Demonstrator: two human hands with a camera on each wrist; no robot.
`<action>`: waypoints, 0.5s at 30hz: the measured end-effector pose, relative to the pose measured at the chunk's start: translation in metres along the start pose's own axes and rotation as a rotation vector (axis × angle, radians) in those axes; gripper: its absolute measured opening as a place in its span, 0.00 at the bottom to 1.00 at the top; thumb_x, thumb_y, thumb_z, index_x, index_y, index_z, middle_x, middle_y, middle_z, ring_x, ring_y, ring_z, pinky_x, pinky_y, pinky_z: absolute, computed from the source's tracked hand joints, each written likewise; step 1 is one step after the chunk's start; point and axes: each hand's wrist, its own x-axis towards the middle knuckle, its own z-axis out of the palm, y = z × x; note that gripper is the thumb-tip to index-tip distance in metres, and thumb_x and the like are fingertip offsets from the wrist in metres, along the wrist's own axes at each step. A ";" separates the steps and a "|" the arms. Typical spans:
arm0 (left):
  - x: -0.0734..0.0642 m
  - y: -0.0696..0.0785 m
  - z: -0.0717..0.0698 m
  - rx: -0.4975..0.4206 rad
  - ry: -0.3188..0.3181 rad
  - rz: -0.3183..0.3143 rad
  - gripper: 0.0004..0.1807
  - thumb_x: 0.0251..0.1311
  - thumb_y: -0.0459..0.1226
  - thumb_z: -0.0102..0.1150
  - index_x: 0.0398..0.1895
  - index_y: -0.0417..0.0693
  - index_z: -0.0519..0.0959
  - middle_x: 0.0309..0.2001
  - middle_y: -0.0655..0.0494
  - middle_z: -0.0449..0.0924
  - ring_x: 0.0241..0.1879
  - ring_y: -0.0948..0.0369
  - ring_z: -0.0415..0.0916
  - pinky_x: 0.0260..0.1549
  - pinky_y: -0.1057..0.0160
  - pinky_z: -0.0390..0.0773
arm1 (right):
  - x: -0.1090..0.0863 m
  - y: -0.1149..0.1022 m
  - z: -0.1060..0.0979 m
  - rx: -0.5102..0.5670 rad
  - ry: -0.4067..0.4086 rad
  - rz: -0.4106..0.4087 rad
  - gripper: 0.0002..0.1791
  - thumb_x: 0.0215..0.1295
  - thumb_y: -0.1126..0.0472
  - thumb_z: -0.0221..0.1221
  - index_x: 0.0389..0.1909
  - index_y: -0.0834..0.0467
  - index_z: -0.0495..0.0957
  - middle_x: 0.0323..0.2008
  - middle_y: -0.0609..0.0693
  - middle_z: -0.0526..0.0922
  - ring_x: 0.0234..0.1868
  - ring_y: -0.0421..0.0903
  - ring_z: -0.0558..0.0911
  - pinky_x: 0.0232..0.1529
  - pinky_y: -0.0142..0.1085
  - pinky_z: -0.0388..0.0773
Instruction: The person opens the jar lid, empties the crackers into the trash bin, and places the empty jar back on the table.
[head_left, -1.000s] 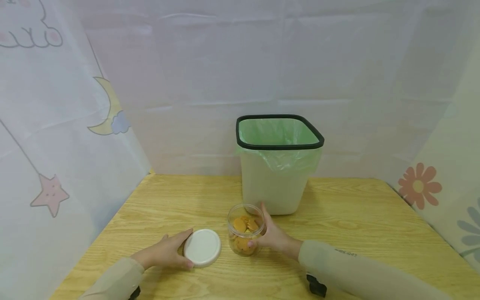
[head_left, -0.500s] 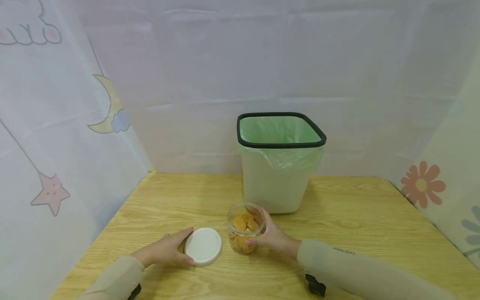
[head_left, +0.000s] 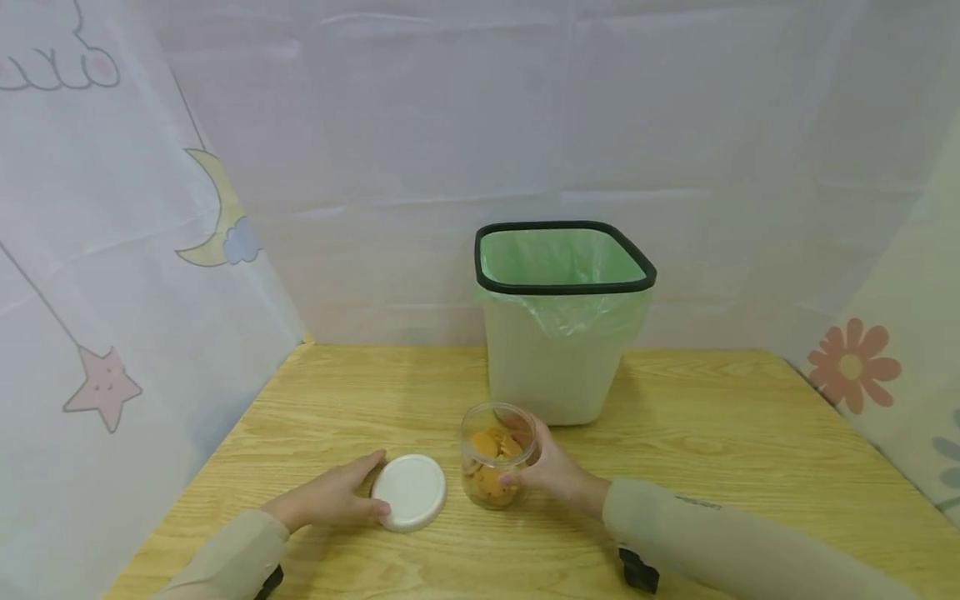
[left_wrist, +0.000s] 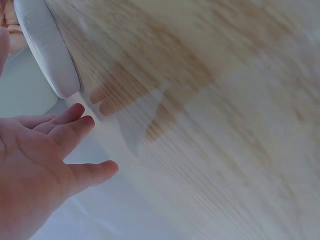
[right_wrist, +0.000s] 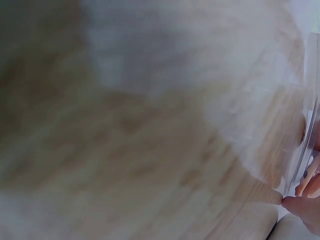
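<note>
A clear round jar (head_left: 483, 492) holding several orange-brown cookies (head_left: 491, 481) stands without a lid near the middle of the table. My right hand (head_left: 551, 468) grips it from the right, thumb on the near side and fingers round the far side; the jar wall hides part of them. In the right wrist view the jar (right_wrist: 312, 85) and a thumb tip (right_wrist: 297, 204) show only at the right edge. Left of the jar, a round white lid (head_left: 409, 492) lies flat. My left hand (head_left: 330, 497) is at its left edge, fingers extended, the thumb tip touching the rim.
Behind the jar stands a white trash bin (head_left: 551, 367) with a black rim and a green liner bag. The wooden table (head_left: 720, 442) is bounded by printed cloth (head_left: 390, 250) at the back and sides.
My right forefinger, raised beside the jar a second ago, has come down round its far side. The jar has shifted very slightly right. The left hand stays by the lid.
</note>
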 end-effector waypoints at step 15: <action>0.008 0.008 -0.005 -0.020 0.057 0.020 0.46 0.64 0.48 0.60 0.71 0.25 0.51 0.67 0.28 0.59 0.66 0.33 0.56 0.61 0.35 0.57 | -0.012 -0.009 -0.013 -0.008 -0.020 -0.044 0.56 0.56 0.60 0.71 0.74 0.66 0.40 0.72 0.68 0.51 0.71 0.67 0.53 0.67 0.61 0.52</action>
